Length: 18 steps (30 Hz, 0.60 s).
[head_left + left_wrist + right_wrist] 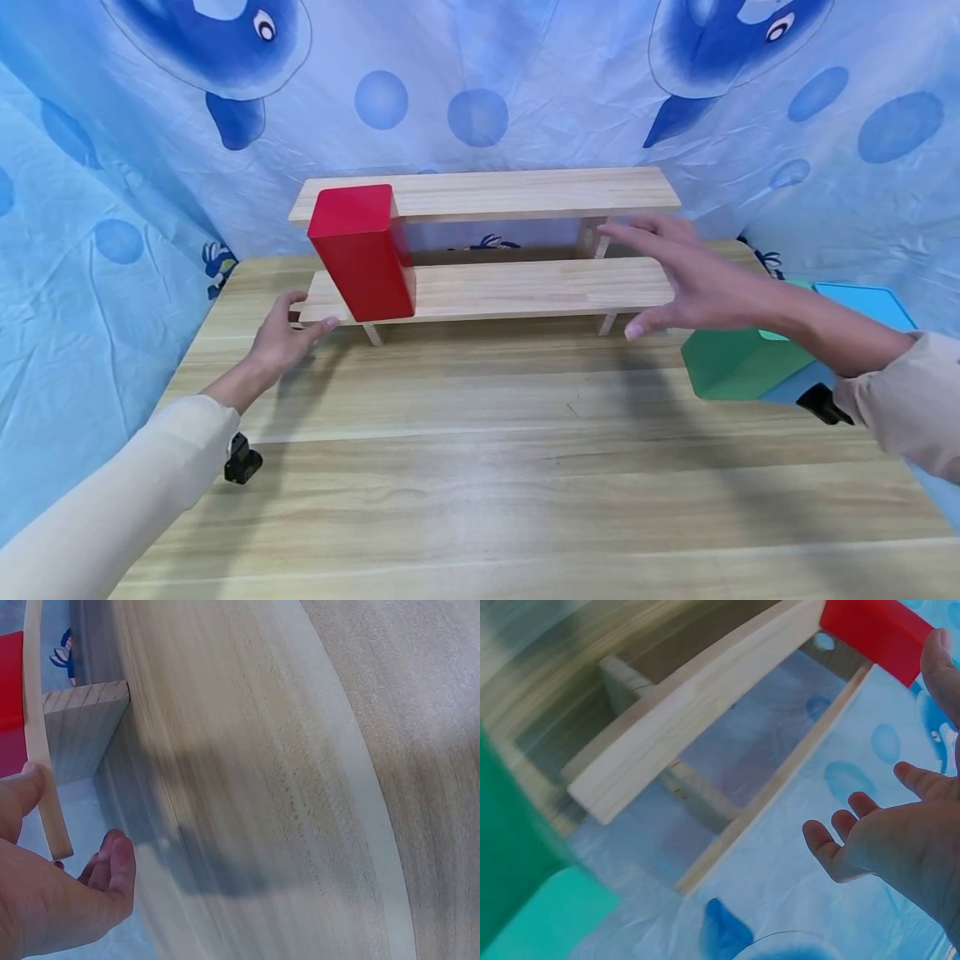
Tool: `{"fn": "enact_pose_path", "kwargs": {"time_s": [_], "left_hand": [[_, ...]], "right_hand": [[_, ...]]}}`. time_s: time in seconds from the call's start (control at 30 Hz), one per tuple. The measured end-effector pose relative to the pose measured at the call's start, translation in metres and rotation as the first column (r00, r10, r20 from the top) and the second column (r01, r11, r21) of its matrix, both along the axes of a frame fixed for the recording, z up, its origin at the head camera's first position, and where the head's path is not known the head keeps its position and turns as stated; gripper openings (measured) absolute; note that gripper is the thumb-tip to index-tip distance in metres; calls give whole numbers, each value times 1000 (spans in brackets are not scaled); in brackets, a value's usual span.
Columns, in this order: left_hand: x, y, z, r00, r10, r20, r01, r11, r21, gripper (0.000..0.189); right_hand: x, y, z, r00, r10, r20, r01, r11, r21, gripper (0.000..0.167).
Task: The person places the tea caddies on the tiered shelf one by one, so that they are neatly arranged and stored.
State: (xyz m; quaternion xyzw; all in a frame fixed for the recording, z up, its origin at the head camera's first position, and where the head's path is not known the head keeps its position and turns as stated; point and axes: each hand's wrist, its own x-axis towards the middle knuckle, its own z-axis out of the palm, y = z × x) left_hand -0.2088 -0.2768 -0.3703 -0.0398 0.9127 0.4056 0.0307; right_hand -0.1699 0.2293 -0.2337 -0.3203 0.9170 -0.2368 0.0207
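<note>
A tall red box point(371, 267) stands upright at the left of the lower board of a two-tier wooden shelf point(525, 287). My left hand point(281, 337) is around the left end of that board. In the left wrist view, the left thumb point(31, 784) appears to touch the board, while the visible fingertips point(120, 859) curve loosely below, apart from it. Near the shelf's right end, my right hand point(693, 275) is spread and holds nothing. The right wrist view shows a gap between its fingers point(825, 844) and the wood.
Right of the shelf, a green container point(738, 362) and a blue container point(862, 304) stand on the wood-grain table point(480, 467), partly hidden by my right forearm. A blue patterned cloth point(525, 83) hangs behind and along both sides.
</note>
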Motion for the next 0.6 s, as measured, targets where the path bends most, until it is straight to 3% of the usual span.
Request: {"fn": "enact_pose_path", "kwargs": {"time_s": [0.27,0.6], "left_hand": [[1,0,1,1000,-2,-8,2,1000,3,87],[0,-1,0,1000,-1,-9,1,1000,0,87]], "right_hand": [[3,20,-6,994,-75,79,73,997,25,106],[1,45,-12,997,-71,-9,71,997,14,106]]}}
